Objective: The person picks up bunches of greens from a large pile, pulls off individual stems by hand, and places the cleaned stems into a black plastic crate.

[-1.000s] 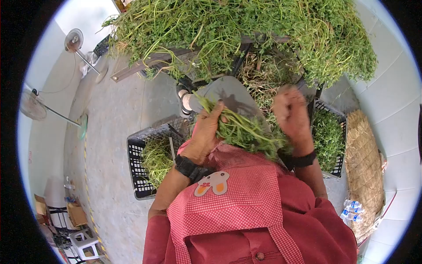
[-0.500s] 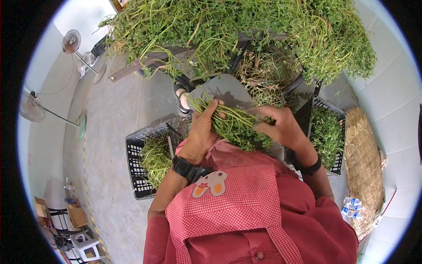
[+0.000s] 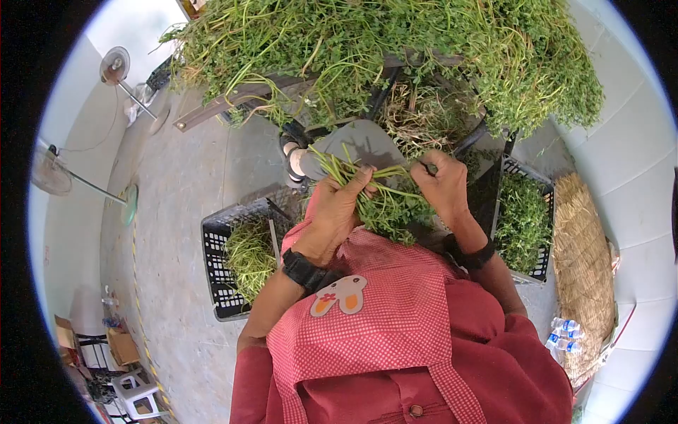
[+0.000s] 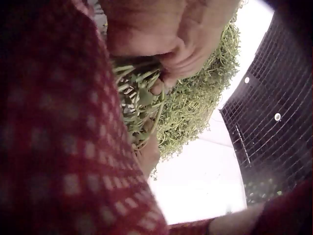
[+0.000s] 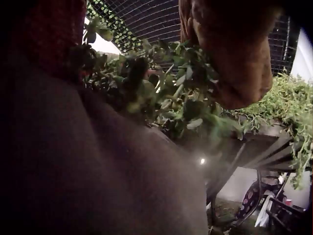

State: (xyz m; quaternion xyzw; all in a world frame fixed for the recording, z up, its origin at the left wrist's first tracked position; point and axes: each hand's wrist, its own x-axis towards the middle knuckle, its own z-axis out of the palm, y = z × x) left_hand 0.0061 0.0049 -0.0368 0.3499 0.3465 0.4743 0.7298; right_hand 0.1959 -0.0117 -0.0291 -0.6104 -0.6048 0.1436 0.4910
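Note:
In the head view my left hand (image 3: 335, 212) grips a bunch of leafy green stems (image 3: 392, 214) over the lap, thumb across the stems. Cut-looking stem ends poke out past the thumb, and the leaves hang toward the apron. My right hand (image 3: 445, 187) is curled at the right side of the bunch, pinching stems that stretch across from the left hand. In the right wrist view the right hand (image 5: 232, 58) is close against the leaves (image 5: 171, 93). The left wrist view shows the left hand (image 4: 171, 34) bent around the stems (image 4: 142, 88).
A large heap of greens (image 3: 395, 42) covers the table ahead, overhanging its edge (image 3: 212, 113). Below lies a pile of dry stalks (image 3: 427, 116). Black crates of greens stand at left (image 3: 212, 261) and right (image 3: 545, 233). A straw roll (image 3: 583, 261) lies far right.
The right hand has come from out beside the bunch to its stems, then drawn slightly up and away with its fingers curled. The left hand keeps its grip, shifted slightly right.

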